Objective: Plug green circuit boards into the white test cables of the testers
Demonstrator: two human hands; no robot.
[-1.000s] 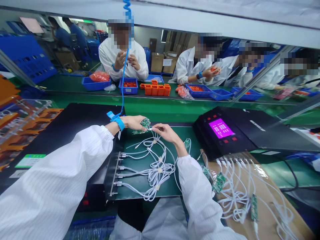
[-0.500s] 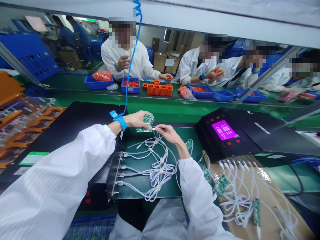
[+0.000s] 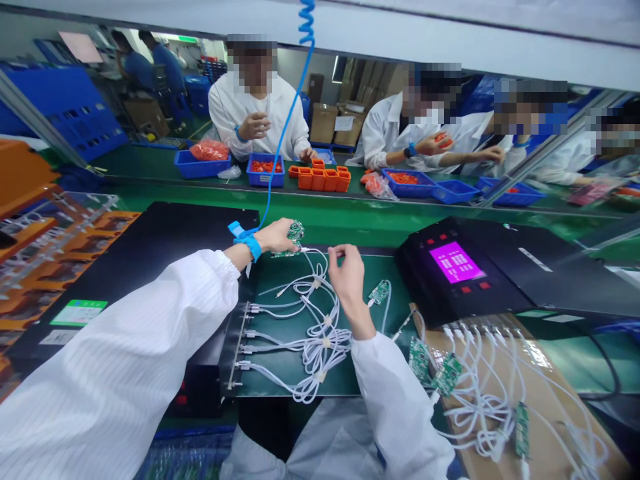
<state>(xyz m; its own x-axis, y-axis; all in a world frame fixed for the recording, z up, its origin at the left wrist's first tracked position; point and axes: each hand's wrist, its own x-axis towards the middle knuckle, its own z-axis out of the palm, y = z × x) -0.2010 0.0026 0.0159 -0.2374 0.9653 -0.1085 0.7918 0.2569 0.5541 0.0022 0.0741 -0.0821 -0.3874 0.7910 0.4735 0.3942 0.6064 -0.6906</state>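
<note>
My left hand point(image 3: 276, 236) wears a blue wrist strap point(image 3: 253, 247) and is closed on green circuit boards point(image 3: 296, 231), at the back of the green work surface. A white cable point(image 3: 316, 253) runs from its plug at the right edge of these boards. Just right of that plug, apart from it, my right hand point(image 3: 346, 272) is raised with its fingers curled in and nothing visible in them. Below the hands lie bundled white cables point(image 3: 320, 347), several plugged into the side of a black box point(image 3: 165, 253) on the left. Another circuit board point(image 3: 380, 292) lies right of my right hand.
A black tester with a lit purple screen point(image 3: 457, 261) stands at the right. Before it, white cables and circuit boards point(image 3: 447, 375) lie on brown cardboard point(image 3: 560, 400). Orange fixtures point(image 3: 30, 267) stand at the left. Co-workers sit across a bench with blue bins point(image 3: 266, 179).
My right hand has let go of the cable plug at the boards and drawn back to the right, fingers curling upward. My left hand still holds the boards.
</note>
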